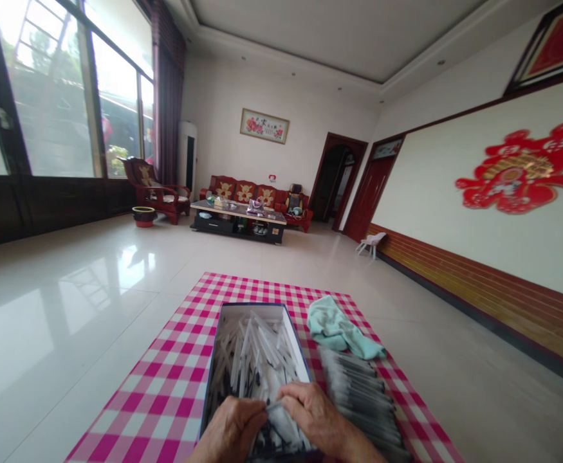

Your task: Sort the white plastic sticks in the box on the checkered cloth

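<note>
Over the near end of an open shoebox-like box (296,337), my left hand (233,426) and my right hand (316,417) meet with fingers pinched. Between them they hold a slim translucent tube (274,406), which looks like a pen barrel; its ends are hidden by my fingers. Loose whitish plastic tubes (262,341) fill the box, with small black pieces among them. Right of the box, beside my right forearm, lies a row of slim pen-like sticks (363,399) with clear bodies and dark ends, somewhat blurred.
A pink-and-white checked tablecloth (165,379) lies under everything. A crumpled mint-green cloth (332,325) rests beyond the row of sticks. Farther off stand a low coffee table (237,225), a red wooden sofa (242,186), an armchair (158,193) and a small white chair (372,243).
</note>
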`<action>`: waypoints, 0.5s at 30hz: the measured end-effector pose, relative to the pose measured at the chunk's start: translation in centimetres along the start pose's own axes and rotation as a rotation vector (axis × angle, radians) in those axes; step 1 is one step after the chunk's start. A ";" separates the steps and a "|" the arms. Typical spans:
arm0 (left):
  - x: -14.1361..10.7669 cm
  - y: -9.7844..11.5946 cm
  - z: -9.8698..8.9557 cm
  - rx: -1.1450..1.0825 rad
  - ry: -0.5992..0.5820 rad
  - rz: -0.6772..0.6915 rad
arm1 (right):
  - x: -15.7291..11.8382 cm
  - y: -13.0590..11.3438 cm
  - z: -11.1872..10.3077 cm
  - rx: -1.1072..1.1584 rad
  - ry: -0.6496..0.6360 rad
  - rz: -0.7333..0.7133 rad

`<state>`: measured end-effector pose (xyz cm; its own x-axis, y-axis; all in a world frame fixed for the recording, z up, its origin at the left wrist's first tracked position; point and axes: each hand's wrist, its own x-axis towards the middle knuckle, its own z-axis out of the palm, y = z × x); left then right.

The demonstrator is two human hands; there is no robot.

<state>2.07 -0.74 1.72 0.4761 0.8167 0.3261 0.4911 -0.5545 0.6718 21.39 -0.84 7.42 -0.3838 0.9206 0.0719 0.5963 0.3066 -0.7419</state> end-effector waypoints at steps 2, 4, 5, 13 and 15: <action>0.0 -0.1 0.2 0.063 0.033 0.016 | 0.1 0.2 0.1 0.056 -0.003 0.067; -0.1 -0.2 0.4 0.133 0.066 0.037 | 0.4 0.5 0.3 0.127 -0.019 0.139; -0.2 -0.2 0.4 0.164 0.080 0.047 | 0.5 0.7 0.5 0.164 -0.025 0.170; -0.5 -0.1 0.3 0.169 0.050 0.044 | 0.7 1.9 1.8 0.347 -0.010 0.280; -0.2 -0.1 0.1 0.071 0.022 0.015 | 0.3 1.6 1.2 0.301 -0.041 0.236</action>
<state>1.98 -0.86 1.48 0.4686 0.8108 0.3508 0.5350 -0.5764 0.6177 21.39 -0.40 5.41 -0.2928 0.9449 -0.1463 0.4399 -0.0027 -0.8981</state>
